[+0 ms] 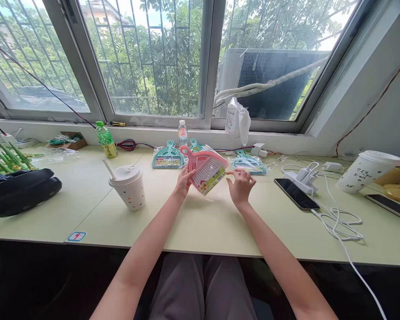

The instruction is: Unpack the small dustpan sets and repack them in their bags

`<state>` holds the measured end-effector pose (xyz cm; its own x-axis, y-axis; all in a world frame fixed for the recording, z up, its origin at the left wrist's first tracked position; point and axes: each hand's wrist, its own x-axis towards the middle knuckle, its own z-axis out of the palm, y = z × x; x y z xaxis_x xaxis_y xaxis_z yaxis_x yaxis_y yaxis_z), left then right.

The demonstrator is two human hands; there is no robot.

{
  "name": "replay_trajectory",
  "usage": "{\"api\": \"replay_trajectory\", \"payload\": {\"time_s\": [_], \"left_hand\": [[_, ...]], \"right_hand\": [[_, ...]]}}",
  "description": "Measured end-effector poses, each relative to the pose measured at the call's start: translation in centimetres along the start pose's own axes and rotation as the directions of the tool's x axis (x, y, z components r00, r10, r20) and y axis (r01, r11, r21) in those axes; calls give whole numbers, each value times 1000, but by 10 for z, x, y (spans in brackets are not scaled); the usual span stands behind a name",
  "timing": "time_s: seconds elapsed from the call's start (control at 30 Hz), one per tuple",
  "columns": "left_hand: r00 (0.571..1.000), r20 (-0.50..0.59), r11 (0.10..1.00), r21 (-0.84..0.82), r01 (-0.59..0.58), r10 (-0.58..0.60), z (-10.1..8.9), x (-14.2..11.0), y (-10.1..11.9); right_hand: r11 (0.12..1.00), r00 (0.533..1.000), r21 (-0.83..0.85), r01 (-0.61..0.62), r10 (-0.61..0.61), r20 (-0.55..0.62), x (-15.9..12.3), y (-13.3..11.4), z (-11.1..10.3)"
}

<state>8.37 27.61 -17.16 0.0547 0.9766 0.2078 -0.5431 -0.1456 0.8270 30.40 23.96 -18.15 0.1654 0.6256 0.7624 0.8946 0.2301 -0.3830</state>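
A pink mini dustpan and brush set [205, 168], in clear plastic with a printed label, is held tilted above the desk. My left hand [186, 180] is closed on its left side, below the pink handle. At the set's right corner is my right hand [242, 184], its index fingertip at or touching the package edge. The fingers of that hand are bent but apart, with nothing plainly gripped. Behind the pink set lie similar teal dustpan sets, one at the left [168, 156], one partly hidden [195, 145], and one at the right [248, 162].
A lidded cup with a straw [128, 189] stands left of my arms. Farther left is a black case [23, 191]. Bottles [106, 141] [182, 133] stand along the back. To the right are a phone [296, 194], white cables [340, 220], a power strip [300, 180] and another cup [368, 171].
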Motion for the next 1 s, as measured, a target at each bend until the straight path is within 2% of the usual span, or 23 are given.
{"api": "replay_trajectory", "payload": {"time_s": [0.07, 0.2, 0.4, 0.5, 0.63, 0.77, 0.8, 0.87, 0.93, 1.0], "left_hand": [[1000, 6, 1000, 20, 5, -6, 1, -1, -2], [1000, 8, 1000, 21, 11, -11, 3, -3, -6], [1000, 25, 1000, 2, 0, 0, 3, -2, -6], [1000, 27, 1000, 5, -8, 8, 2, -2, -6], [999, 40, 1000, 23, 15, -15, 3, -3, -7], [999, 50, 1000, 9, 22, -23, 4, -3, -7], [999, 50, 1000, -1, 19, -19, 4, -2, -7], [999, 47, 1000, -15, 12, -11, 3, -2, -6], [999, 37, 1000, -23, 7, -7, 2, -1, -5], [1000, 27, 1000, -23, 7, -6, 1, -2, -4]], "right_hand": [[998, 1000, -59, 20, -19, 14, -2, -2, -1], [997, 994, -53, 47, -41, 105, -1, 0, 1], [999, 995, -14, -30, 31, 94, 2, 1, 4], [980, 977, 100, -171, 156, 148, 3, 5, 9], [850, 888, 278, -448, 388, 245, 6, 16, 19], [632, 840, 567, -529, 484, 244, 13, 33, 26], [564, 813, 620, -546, 534, 231, 16, 39, 27], [445, 726, 688, -573, 665, 175, 20, 54, 24], [415, 640, 696, -585, 764, 82, 24, 72, 18], [495, 605, 612, -616, 795, -34, 27, 89, 7]]}}
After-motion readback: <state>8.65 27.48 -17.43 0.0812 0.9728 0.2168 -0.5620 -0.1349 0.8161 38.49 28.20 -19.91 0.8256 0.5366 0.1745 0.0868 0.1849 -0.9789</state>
